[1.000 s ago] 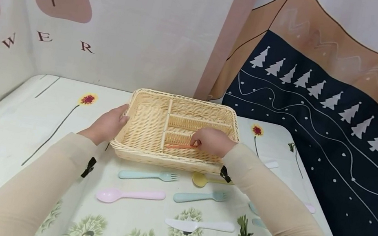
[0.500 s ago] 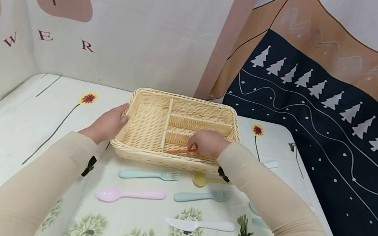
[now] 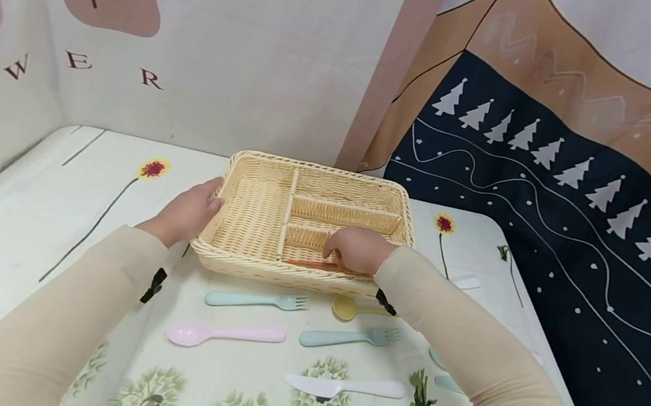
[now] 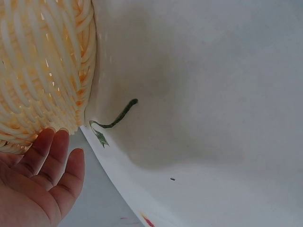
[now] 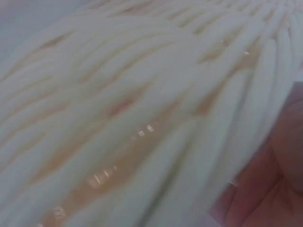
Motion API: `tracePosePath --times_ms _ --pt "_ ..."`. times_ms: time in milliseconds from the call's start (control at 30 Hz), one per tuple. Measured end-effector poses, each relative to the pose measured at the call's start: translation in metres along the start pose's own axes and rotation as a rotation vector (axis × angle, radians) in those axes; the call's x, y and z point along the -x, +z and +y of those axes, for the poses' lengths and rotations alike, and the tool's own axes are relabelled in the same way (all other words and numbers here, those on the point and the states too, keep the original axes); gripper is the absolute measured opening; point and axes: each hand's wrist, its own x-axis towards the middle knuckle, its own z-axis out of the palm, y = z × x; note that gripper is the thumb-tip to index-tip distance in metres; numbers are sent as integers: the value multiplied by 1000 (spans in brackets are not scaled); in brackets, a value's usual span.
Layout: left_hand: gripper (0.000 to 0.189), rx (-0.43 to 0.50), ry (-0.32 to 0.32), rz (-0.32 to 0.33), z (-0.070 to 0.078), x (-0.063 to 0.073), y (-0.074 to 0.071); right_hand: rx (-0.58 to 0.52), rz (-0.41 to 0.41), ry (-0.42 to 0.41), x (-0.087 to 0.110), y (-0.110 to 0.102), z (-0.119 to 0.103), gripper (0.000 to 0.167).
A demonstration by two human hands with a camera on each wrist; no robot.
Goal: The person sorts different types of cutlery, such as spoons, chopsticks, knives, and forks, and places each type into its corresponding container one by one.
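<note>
A wicker basket (image 3: 288,275) with dividers stands at the back of the table. My left hand (image 3: 186,213) holds its left end; in the left wrist view, the fingers (image 4: 57,146) lie against the outside of the weave. My right hand (image 3: 358,249) reaches into the front right compartment, fingers bent down at an orange piece of cutlery (image 3: 311,264). That piece lies low and nearly flat along the front wall, its right end hidden by the hand. In the right wrist view the basket's wall (image 5: 156,118) covers most of the frame, with part of the hand at the right edge.
In front of the basket lie two light blue forks (image 3: 255,300) (image 3: 349,337), a yellow spoon (image 3: 347,309), a pink spoon (image 3: 224,335) and a white knife (image 3: 344,386). More pieces are partly hidden by the right sleeve (image 3: 468,353). Fabric walls stand behind and at the right.
My right hand has shifted slightly left, and the orange piece has sunk from a tilt to nearly flat at the compartment's front. The left hand stays on the basket.
</note>
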Motion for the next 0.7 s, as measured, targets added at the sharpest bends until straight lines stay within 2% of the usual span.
tracePosePath --times_ms 300,467,700 --pt "57 -8 11 6 0 1 0 -107 33 24 8 -4 8 35" --pt "57 -6 14 9 1 1 1 -179 85 21 15 -7 14 34" --pt "57 10 17 7 1 2 -1 -265 160 68 19 -6 17 28"
